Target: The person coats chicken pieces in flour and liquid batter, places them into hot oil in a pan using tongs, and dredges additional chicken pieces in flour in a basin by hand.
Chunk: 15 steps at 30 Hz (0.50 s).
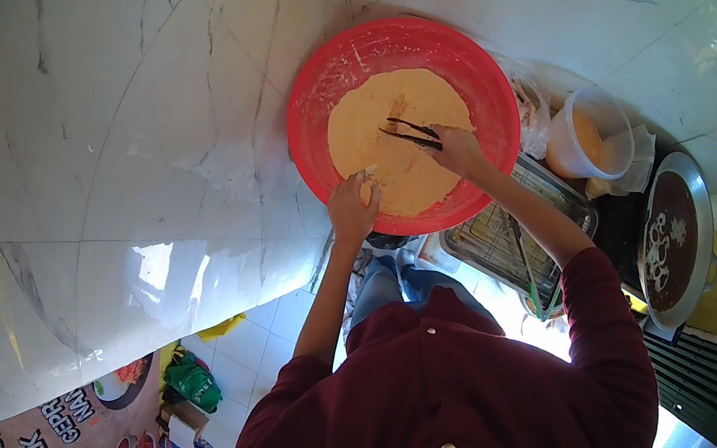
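Observation:
A wide red basin holds a bed of pale yellow flour-like powder. My right hand is closed around black tongs, whose tips reach over the middle of the powder. Just beyond the tips, a small brownish patch shows in the powder. At the basin's near left side, my left hand has its fingers curled together. Something pale and powdery shows at its fingertips, too small to tell whether it is a held piece or a coating.
Right of the basin stand a wire rack on a tray, a clear plastic tub with orange contents and a clear plastic bag. A large pan of dark oil with foam lies farther right. Marbled tile walls enclose the basin's far side.

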Each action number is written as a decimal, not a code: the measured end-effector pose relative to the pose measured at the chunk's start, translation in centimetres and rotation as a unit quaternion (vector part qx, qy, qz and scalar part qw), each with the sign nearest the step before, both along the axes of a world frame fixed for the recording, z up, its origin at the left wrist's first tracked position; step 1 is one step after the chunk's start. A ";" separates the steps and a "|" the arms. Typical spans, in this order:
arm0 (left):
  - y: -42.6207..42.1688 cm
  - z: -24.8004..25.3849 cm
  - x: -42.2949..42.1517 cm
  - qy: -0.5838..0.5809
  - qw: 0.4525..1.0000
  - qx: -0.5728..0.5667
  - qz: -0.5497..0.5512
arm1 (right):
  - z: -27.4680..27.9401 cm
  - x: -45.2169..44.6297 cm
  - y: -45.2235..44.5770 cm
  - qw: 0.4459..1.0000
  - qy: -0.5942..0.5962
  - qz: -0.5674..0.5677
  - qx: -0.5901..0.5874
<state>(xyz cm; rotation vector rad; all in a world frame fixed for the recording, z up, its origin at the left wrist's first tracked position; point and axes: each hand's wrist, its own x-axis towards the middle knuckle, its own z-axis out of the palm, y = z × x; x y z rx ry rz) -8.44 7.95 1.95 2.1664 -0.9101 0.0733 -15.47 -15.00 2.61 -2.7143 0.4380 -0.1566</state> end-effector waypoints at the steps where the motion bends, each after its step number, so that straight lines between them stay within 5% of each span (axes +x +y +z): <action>1: 0.0 0.0 0.0 -0.004 1.000 0.001 0.001 | 0.8 -0.1 -0.1 0.999 0.020 -0.021 0.039; 9: 0.0 0.0 -0.1 -0.006 1.000 0.000 0.002 | 4.9 -2.0 -2.0 0.970 0.092 -0.100 0.200; 15: 0.2 0.0 -0.2 0.018 0.999 0.031 0.007 | 7.0 -3.8 -2.8 0.995 0.095 -0.004 0.044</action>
